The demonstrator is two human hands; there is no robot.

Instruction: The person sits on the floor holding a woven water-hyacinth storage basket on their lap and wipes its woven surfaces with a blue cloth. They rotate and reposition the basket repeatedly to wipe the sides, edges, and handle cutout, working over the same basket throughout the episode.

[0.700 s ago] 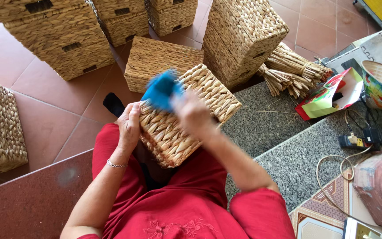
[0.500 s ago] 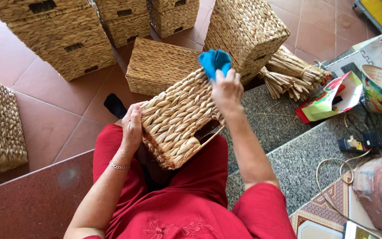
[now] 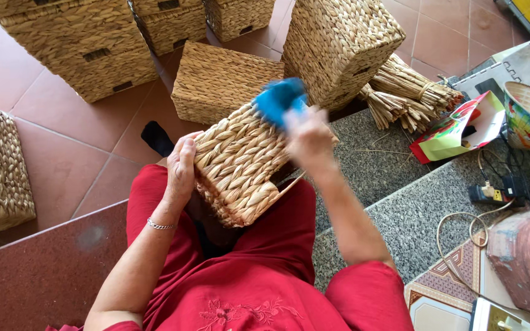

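Centre of frame: woven basket (image 3: pixel 240 165), tilted on the lap over red clothing (image 3: pixel 246 282), one side turned upward, apparently to expose that face to the tool.

Left hand (image 3: pixel 181 168), just left of centre: fingers curled over the basket's left edge, closed on the weave; grip placed at the side, seemingly to brace the basket against pressure from above. Thin bracelet (image 3: pixel 159 225) at the wrist.

Right hand (image 3: pixel 309 138), slightly above centre, motion-blurred: closed around a blue object (image 3: pixel 279 98), possibly a brush or cloth; kind not determinable. Object touching or just above the basket's upper corner; contact not confirmable because of blur.

Upper frame: finished baskets (image 3: pixel 87 43) standing on red floor tiles (image 3: pixel 62 122), grouped close together, another at the left edge. Upper right: bundle of straw (image 3: pixel 409 89) beside the baskets, within reach. Right side: grey stone step (image 3: pixel 400 208) carrying a cable (image 3: pixel 461 220) and a colourful bag (image 3: pixel 461 125).
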